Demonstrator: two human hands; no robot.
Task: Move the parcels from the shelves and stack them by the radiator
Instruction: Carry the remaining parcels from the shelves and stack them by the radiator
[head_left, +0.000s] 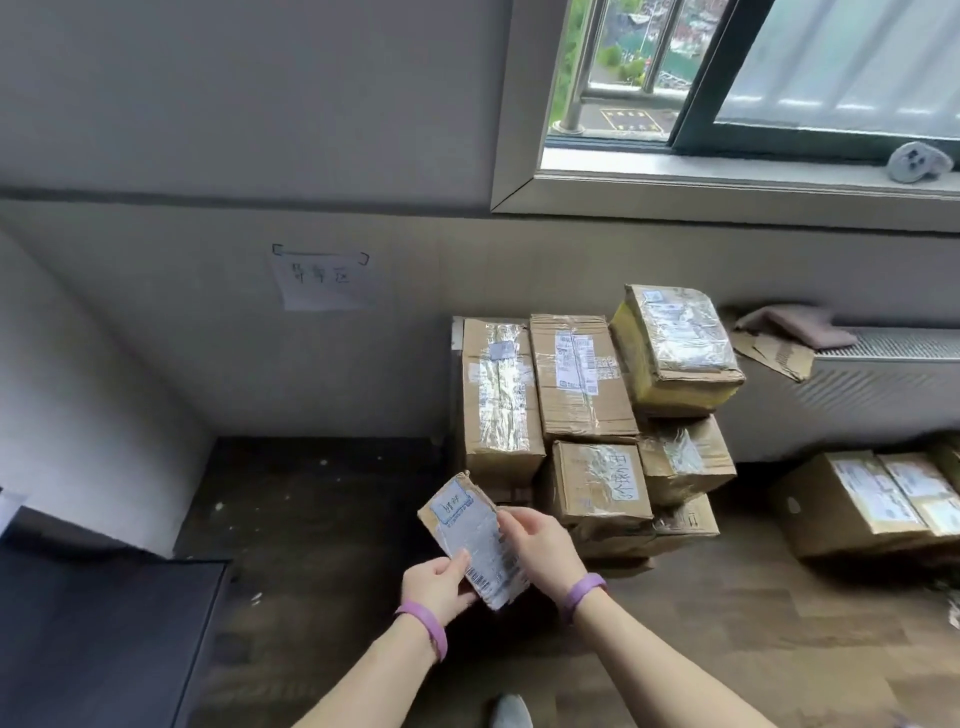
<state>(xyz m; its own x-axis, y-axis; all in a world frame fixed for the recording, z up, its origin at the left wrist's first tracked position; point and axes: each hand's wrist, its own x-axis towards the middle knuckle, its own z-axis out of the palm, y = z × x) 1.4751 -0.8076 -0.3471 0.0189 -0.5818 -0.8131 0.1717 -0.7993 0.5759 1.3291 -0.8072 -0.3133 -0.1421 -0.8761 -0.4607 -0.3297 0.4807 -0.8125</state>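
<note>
Already piled parcels (587, 415) by the radiator (857, 395) just beyond; gripping one more flat parcel (475, 540) in left hand (436, 587) and right hand (540, 545), unplaced.

I take this for a parcel storeroom: beyond my right hand (540, 550), taped brown cardboard parcels with shipping labels (582, 374) pile on the wooden floor (727, 623) beside a white ribbed radiator (857, 400). Up and left of it, a handwritten white paper sign (322, 280) is taped to the wall (156, 312).
</note>
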